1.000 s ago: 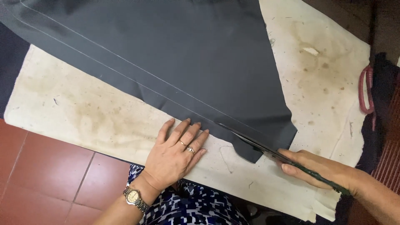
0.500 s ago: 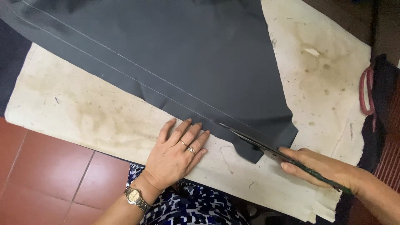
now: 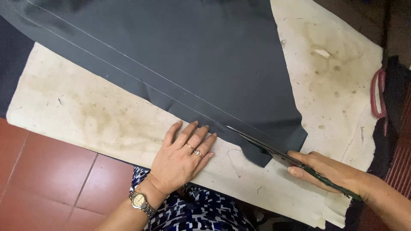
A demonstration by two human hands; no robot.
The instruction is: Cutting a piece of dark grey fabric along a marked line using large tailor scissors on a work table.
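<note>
I see my left hand (image 3: 185, 156) spread flat, fingers wide, pressing the near edge of the dark grey cloth with pale chalk lines (image 3: 180, 64), which lies across the stained cream padded board (image 3: 98, 119). My right hand (image 3: 329, 171) grips the dark-handled scissors (image 3: 274, 150), blades into the cloth's lower corner along a chalk line. A red cord loop (image 3: 377, 92) lies at the right edge, above the red tiled floor (image 3: 43, 179).

Two hands (image 3: 182, 156), one scissors (image 3: 274, 152) — one dark cloth (image 3: 184, 64), one wristwatch (image 3: 140, 201).
</note>
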